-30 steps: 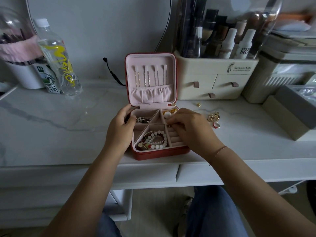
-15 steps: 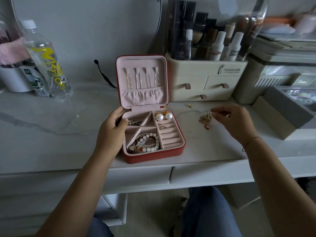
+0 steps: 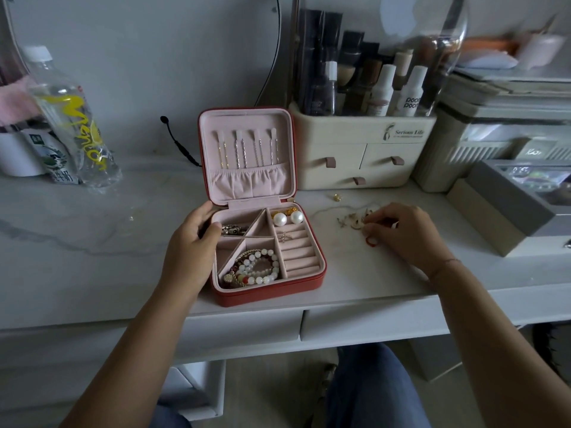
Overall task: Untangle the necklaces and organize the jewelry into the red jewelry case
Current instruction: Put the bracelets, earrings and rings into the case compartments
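- Left hand grips the red jewelry case by its 9 o'clock wall.
- Loose jewelry lies on the table, 3 o'clock of the case.
- Right hand is nearer, curled over it; can't tell if it's pinching a piece.

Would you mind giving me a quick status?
Left hand grips open red case. Right hand pinches loose jewelry beside it. Nothing in between.

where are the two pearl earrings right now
Head view: the pearl earrings sit together in the back-right compartment of the red jewelry case, just behind the ring rolls.
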Motion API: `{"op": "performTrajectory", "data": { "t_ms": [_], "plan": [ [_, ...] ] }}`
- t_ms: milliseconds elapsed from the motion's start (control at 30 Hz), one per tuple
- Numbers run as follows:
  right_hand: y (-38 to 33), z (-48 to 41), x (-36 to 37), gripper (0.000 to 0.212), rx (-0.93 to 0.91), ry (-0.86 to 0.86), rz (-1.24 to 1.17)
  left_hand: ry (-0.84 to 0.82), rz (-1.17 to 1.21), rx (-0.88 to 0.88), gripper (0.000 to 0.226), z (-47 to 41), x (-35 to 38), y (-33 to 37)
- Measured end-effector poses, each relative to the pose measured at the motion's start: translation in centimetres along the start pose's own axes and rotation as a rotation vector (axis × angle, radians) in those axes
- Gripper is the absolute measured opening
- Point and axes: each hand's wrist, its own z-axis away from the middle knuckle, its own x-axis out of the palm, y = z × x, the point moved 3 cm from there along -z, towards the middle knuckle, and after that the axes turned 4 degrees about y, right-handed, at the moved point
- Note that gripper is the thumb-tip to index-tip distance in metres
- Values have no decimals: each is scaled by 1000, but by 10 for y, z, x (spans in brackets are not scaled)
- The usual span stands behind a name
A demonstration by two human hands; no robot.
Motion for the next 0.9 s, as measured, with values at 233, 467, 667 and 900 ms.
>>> {"op": "performTrajectory", "data": {
  "t_ms": [233,467,667,900],
  "plan": [
    [-1,-5,-3,9,-51,61,59,-3,-8,-2,40,1,0,1],
    [-29,-15,27,22,-263,6,249,5,-13,-2,39,2,0,3],
    [-42,-20,41,19,-225,-112,440,-2,-15,2,40,1,0,1],
    [-47,-20,42,16,-202,-89,414,-3,-7,2,40,1,0,1]
  ]
}}
